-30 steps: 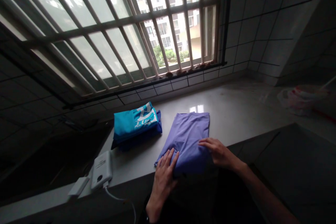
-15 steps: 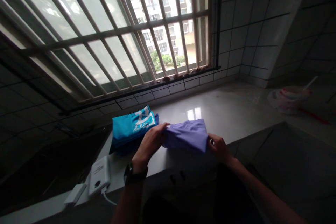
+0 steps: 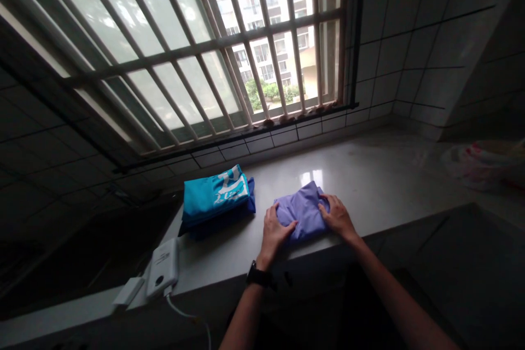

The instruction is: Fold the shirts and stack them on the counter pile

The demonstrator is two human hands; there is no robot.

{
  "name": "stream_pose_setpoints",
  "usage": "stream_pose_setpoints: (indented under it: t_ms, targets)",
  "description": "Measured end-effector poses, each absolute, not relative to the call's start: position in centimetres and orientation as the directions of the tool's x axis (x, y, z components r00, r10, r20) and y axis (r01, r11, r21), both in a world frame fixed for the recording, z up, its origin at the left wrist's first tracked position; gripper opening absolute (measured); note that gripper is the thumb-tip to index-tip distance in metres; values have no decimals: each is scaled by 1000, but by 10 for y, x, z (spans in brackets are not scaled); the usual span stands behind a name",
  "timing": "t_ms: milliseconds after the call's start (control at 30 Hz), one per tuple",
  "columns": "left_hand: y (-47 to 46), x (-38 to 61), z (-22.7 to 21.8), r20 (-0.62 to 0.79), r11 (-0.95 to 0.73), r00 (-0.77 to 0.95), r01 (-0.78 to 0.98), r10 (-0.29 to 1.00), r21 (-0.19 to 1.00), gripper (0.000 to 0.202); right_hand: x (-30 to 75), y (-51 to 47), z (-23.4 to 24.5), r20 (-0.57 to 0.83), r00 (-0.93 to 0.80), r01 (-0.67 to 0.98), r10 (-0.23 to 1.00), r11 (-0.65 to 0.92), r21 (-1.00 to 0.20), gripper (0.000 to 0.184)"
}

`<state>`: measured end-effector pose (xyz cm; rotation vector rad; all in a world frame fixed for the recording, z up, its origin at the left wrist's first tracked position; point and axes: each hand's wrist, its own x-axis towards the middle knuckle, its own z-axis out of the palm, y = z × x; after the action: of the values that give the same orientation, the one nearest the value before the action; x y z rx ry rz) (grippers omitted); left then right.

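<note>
- Two bare hands, the left hand (image 3: 279,234) and the right hand (image 3: 338,217), had come down open, pressing flat without grasping on a folded lavender fabric garment (image 3: 302,210).
- That garment lay on the pale polished stone counter (image 3: 381,186), just beside a folded turquoise printed shirt (image 3: 215,196).

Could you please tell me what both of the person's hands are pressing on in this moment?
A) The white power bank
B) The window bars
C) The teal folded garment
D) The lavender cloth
D: the left hand and right hand both lie flat on the lavender cloth, while the teal folded garment lies apart beside it.
</note>
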<state>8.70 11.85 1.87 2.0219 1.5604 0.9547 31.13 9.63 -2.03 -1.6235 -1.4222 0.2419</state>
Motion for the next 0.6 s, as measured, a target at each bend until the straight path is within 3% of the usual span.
stream_pose_setpoints:
  t_ms: [167,333,467,600]
  targets:
    - [116,87,48,338,-409,235,427,911,806,47,316,99,-26,379,428,488,821,143,-861,35]
    - [149,23,143,414,-376,-6,406,910,833,50,317,98,-23,343,461,420,818,140,-897,29]
    - [189,-43,197,481,-246,-193,665,855,705,50,317,96,-19,327,451,407,831,135,-903,23]
    - [215,-74,191,375,148,-298,913,878,380,73,317,96,-18,322,425,437,846,119,-892,22]
